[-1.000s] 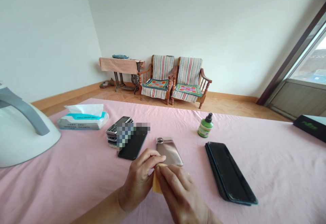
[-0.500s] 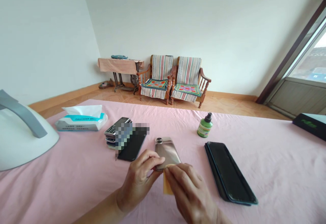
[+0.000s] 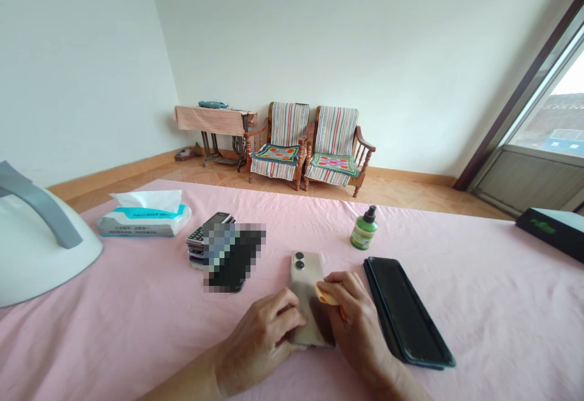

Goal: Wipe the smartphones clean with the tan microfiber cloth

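A beige phone point(image 3: 305, 279) lies camera side up on the pink tablecloth point(image 3: 137, 303). My left hand point(image 3: 262, 343) grips its near left edge with curled fingers. My right hand point(image 3: 353, 322) presses a small yellow cloth point(image 3: 326, 295) against the phone's right side, fingers closed round the cloth. A stack of dark phones point(image 3: 404, 306) lies just right of my right hand. A small green bottle with a black cap point(image 3: 364, 229) stands behind them.
Left of the beige phone lie a black phone point(image 3: 235, 261) and a pile of keypad phones point(image 3: 203, 243). A tissue pack point(image 3: 143, 215) sits at the far left, a white appliance with grey handle point(image 3: 36, 249) at the left edge, a black box point(image 3: 552, 230) at right.
The beige phone has been drawn closer and lies flat under both hands. My right hand has brought the yellow cloth onto it. My left hand shifted to the phone's near edge.
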A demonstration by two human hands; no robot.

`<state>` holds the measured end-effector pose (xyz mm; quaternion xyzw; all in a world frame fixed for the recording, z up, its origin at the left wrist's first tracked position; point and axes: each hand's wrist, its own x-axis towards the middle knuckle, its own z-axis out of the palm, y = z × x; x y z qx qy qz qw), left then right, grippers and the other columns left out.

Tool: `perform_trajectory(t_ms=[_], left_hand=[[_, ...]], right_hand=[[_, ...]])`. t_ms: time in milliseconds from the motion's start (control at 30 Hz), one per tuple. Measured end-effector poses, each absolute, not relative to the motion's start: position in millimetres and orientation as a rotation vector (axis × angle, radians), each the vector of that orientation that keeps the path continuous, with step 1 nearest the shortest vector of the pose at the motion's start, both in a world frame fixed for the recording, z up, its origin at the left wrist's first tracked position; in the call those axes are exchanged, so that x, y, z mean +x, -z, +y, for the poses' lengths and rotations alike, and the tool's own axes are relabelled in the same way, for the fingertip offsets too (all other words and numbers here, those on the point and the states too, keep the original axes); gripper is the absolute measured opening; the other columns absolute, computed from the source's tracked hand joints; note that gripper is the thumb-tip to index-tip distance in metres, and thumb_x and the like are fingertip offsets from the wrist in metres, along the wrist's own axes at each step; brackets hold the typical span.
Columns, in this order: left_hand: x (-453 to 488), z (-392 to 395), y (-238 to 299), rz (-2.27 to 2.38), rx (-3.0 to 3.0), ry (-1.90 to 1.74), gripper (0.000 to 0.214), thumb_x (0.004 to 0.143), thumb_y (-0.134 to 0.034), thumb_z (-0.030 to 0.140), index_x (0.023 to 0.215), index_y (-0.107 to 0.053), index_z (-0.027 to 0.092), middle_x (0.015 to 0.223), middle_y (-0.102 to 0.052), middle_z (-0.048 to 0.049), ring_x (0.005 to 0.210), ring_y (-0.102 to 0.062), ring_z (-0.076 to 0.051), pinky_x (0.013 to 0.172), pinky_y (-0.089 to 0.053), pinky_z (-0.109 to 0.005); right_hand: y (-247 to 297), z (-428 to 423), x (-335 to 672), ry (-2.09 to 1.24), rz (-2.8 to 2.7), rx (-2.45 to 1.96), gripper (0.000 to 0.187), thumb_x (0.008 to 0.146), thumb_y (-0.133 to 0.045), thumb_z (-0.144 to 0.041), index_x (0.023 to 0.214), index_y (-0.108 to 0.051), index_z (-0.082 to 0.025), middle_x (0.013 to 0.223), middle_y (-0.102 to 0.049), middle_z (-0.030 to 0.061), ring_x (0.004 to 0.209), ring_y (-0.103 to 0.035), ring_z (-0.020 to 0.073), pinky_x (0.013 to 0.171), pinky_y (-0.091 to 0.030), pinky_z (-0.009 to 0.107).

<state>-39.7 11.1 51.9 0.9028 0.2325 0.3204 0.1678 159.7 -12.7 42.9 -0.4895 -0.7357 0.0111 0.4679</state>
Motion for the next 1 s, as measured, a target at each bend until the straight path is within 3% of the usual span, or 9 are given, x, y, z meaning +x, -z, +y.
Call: perform_trajectory(t_ms=[100, 233, 367, 600, 833, 1000], left_hand=[[-40, 13, -52, 0.723, 2.558, -0.762, 0.038, 0.069, -0.074, 0.003, 0.101, -0.062, 0.02, 0.098, -0.056, -0.0043, 0.09, -0.058, -0.021, 0.08, -0.051, -0.03], [-45, 18, -59, 0.804, 2.475, -0.606, 0.057, 0.062, -0.086, 0.02, 0.112, -0.06, 0.023, 0.112, -0.054, -0.005, 0.101, -0.054, -0.024, 0.092, -0.046, -0.036], [-49, 20, -67, 0.839, 2.44, -0.519, 0.051, 0.069, -0.082, 0.032, 0.115, -0.061, 0.025, 0.112, -0.054, -0.0049, 0.105, -0.051, -0.025, 0.096, -0.043, -0.037], [-47, 21, -65, 0.864, 2.359, -0.53, 0.046, 0.071, -0.08, 0.023, 0.113, -0.062, 0.026, 0.114, -0.054, -0.0037, 0.108, -0.05, -0.024, 0.099, -0.04, -0.034], [-49, 22, -66, 0.855, 2.341, -0.523, 0.037, 0.077, -0.075, 0.023, 0.111, -0.063, 0.025, 0.114, -0.054, -0.0043, 0.109, -0.051, -0.024, 0.098, -0.04, -0.035], [-49, 20, -68, 0.858, 2.334, -0.53, 0.035, 0.077, -0.074, 0.02, 0.11, -0.063, 0.025, 0.113, -0.055, -0.0034, 0.109, -0.05, -0.023, 0.099, -0.039, -0.033]], right_hand=[[-38, -11, 160, -0.105, -1.81, -1.202, 0.033, 0.078, -0.045, 0.002, 0.093, -0.066, -0.019, 0.089, -0.06, 0.0063, 0.084, -0.056, 0.0188, 0.072, -0.049, 0.03], [-32, -9, 156, -0.255, -1.848, -1.222, 0.031, 0.08, -0.046, 0.002, 0.087, -0.067, -0.02, 0.089, -0.059, 0.0061, 0.084, -0.056, 0.0176, 0.072, -0.048, 0.027], [-27, -10, 151, -0.362, -1.902, -1.238, 0.034, 0.079, -0.047, 0.004, 0.089, -0.068, -0.021, 0.091, -0.059, 0.006, 0.087, -0.054, 0.0182, 0.074, -0.047, 0.027], [-29, -5, 145, -0.373, -1.904, -1.382, 0.038, 0.075, -0.045, 0.007, 0.087, -0.067, -0.021, 0.097, -0.059, 0.0059, 0.093, -0.052, 0.0196, 0.08, -0.044, 0.029], [-40, 6, 143, -0.335, -1.926, -1.457, 0.047, 0.075, -0.038, 0.007, 0.103, -0.066, -0.02, 0.105, -0.061, 0.007, 0.098, -0.051, 0.0207, 0.084, -0.043, 0.029], [-38, -12, 136, -0.299, -1.969, -1.487, 0.041, 0.068, -0.042, 0.008, 0.086, -0.065, -0.022, 0.094, -0.061, 0.0052, 0.089, -0.052, 0.0207, 0.081, -0.043, 0.029]])
